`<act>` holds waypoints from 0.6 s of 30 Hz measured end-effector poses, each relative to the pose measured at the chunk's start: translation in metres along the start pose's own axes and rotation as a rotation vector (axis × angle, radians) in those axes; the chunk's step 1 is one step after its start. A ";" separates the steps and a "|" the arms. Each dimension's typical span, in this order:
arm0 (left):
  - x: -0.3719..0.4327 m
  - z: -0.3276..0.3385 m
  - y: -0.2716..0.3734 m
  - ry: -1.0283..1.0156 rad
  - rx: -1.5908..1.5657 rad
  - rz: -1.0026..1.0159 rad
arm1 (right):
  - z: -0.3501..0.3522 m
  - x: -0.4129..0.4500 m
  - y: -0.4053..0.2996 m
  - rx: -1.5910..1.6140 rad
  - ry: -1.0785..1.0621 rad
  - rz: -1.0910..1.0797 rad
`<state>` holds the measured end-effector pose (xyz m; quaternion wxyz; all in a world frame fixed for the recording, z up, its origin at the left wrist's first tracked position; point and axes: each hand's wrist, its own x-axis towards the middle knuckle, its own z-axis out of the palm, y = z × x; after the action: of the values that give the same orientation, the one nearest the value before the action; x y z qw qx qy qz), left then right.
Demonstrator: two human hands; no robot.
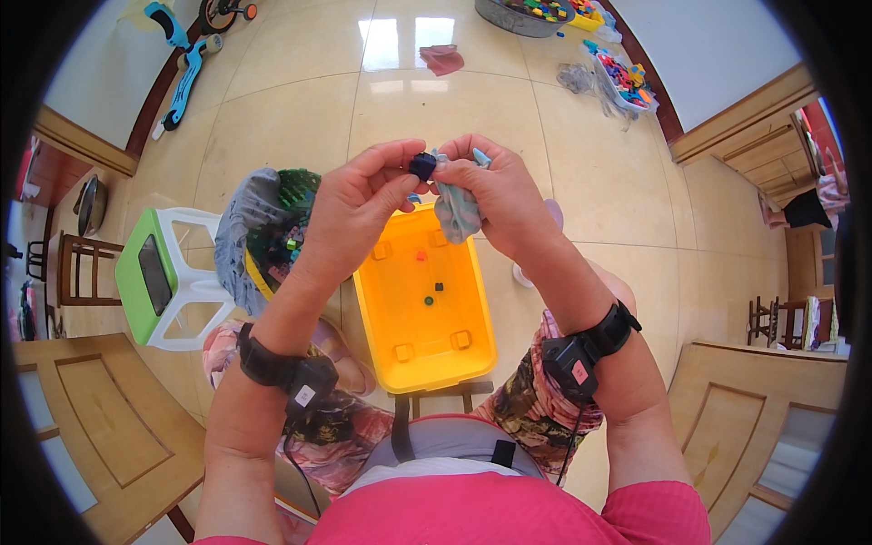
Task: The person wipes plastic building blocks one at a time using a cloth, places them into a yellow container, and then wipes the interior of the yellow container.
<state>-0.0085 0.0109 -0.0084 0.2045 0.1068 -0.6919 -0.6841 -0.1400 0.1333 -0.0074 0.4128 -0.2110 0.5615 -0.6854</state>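
Between the fingertips of my left hand [371, 197] is a small dark blue toy building brick [422, 165]. My right hand [494, 191] grips a pale blue-green cloth [456, 212], part of it touching the brick. Both hands are raised above the far end of a yellow plastic bin [426, 340]. Inside the bin lie a red brick [421, 256], a dark brick [439, 287] and a small round green piece [428, 301].
Left of the bin, a container of bricks [289, 225] has grey cloth [245, 231] over its side, beside a green-and-white stool [160, 279]. Farther off are a metal tub [521, 24], a white basket of toys [623, 85], a pink cloth [443, 60] and a blue scooter [185, 75].
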 end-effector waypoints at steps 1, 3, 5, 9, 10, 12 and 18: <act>0.000 -0.001 0.000 0.001 0.001 -0.001 | 0.000 0.000 0.001 0.120 -0.013 0.077; 0.001 -0.002 0.000 0.033 0.091 0.024 | -0.001 -0.001 -0.004 0.180 -0.056 0.118; 0.001 -0.003 0.002 0.027 0.074 0.032 | -0.001 -0.003 -0.007 0.237 -0.098 0.158; -0.003 0.000 0.003 0.034 0.112 0.065 | 0.002 -0.003 -0.007 0.178 -0.095 0.113; -0.002 0.000 0.004 0.033 0.110 0.064 | 0.003 -0.004 -0.007 0.153 -0.065 0.110; -0.001 0.000 0.007 0.054 0.088 0.110 | 0.002 -0.003 -0.010 0.138 -0.073 0.113; -0.005 -0.004 -0.001 0.049 0.257 0.086 | -0.002 0.002 0.006 -0.081 -0.102 0.001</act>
<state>-0.0022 0.0090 -0.0098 0.2350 0.1190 -0.7725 -0.5778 -0.1401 0.1328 -0.0141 0.4321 -0.2618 0.5671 -0.6505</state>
